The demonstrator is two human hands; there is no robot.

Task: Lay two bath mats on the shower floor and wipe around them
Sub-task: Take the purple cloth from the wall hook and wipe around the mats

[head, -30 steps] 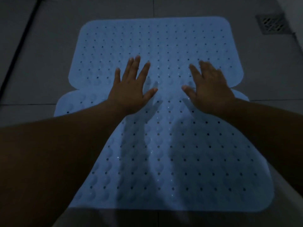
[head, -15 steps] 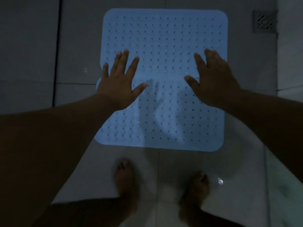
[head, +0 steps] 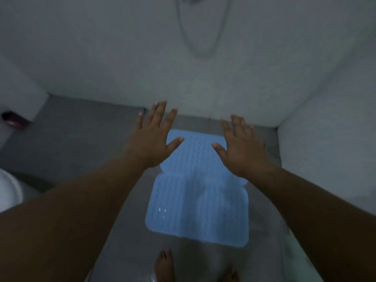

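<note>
Two pale blue perforated bath mats lie flat on the grey shower floor (head: 85, 139), end to end. The near mat (head: 199, 210) overlaps the edge of the far mat (head: 195, 151), which reaches toward the back wall. My left hand (head: 152, 139) hovers high above the far mat's left side, fingers spread, palm down, holding nothing. Level with it, my right hand (head: 242, 147) hangs over that mat's right side, also spread and empty. Both hands are well clear of the mats. My bare feet (head: 164, 265) stand just in front of the near mat.
White walls close the shower at the back and right. A shower hose (head: 201, 43) hangs in a loop on the back wall. A dark small object (head: 14, 120) sits at the far left edge. A white rounded fixture (head: 9, 192) shows at the left.
I have risen from crouching to standing. Both hands lifted off the mats and now hover high above them. The view tilted up, bringing the walls and hose into sight.
</note>
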